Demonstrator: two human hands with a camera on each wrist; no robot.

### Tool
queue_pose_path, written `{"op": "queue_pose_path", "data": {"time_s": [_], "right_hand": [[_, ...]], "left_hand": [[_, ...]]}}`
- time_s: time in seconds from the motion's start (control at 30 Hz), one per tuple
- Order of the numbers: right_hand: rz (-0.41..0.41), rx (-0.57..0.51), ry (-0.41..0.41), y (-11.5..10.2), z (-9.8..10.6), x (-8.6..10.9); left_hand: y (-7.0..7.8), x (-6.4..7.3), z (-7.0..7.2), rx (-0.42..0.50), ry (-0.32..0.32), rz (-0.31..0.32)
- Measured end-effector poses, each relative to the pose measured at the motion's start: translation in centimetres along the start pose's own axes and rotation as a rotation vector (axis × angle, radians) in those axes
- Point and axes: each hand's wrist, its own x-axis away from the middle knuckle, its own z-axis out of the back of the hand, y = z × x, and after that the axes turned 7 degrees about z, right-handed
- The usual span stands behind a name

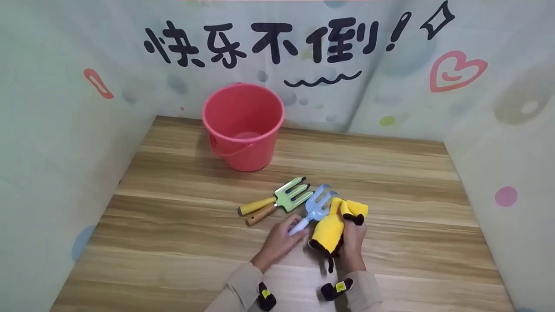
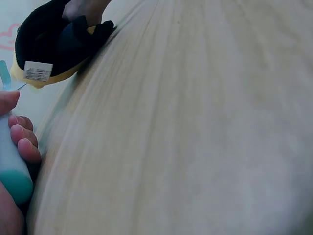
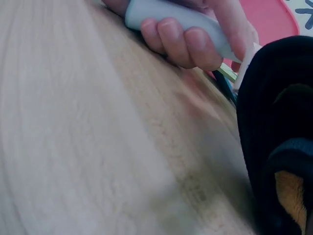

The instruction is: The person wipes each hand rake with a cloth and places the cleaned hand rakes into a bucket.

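My left hand (image 1: 279, 238) grips the pale handle of a blue hand fork (image 1: 318, 208), with its prongs pointing away. In the left wrist view the fingers (image 2: 23, 137) curl round that handle, which has a green end (image 2: 17, 186). My right hand (image 1: 355, 240) holds a soft yellow-and-black fabric thing (image 1: 328, 232) close beside the fork, overlapping its prongs in the head view. This thing has yellow lobes, black edging and a dangling black strip. A white tag (image 2: 38, 71) sits on its black part. The right fingers are mostly hidden behind the fabric.
Left of the blue fork lie a green hand fork (image 1: 288, 199), a yellow handle (image 1: 256, 206) and a wooden handle (image 1: 261, 214), close together. A pink bucket (image 1: 251, 154) stands at the back of the wooden table (image 1: 173, 242). Printed cloth walls (image 1: 390, 95) enclose the table.
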Motion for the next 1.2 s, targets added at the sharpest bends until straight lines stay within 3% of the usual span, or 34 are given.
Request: {"op": "queue_pose_path", "data": {"time_s": [0.23,0.43,0.67,0.9,1.0,1.1,1.2], "right_hand": [[-0.064,-0.061,0.011,-0.2,0.2,0.1],[-0.067,-0.227,0.009,-0.1,0.0,0.2],[0.026,-0.462,-0.048,0.0,0.0,0.3],[-0.064,-0.570,-0.118,-1.0,0.7,1.0],[-0.057,-0.647,-0.133,-1.3,0.7,1.1],[-0.017,-0.663,-0.138,-1.2,0.8,0.9],[0.031,-0.559,-0.146,-0.7,0.8,0.6]], "left_hand": [[0.1,0.1,0.0,-0.017,0.003,0.009],[0.0,0.0,0.1,-0.009,-0.002,0.017],[0.0,-0.1,0.1,0.005,0.001,0.011],[0.1,-0.3,-0.2,0.010,-0.007,0.028],[0.2,-0.3,-0.2,0.030,-0.008,0.040],[0.2,-0.2,-0.2,0.046,-0.010,0.055],[0.1,-0.1,-0.2,0.044,-0.008,0.063]]}}
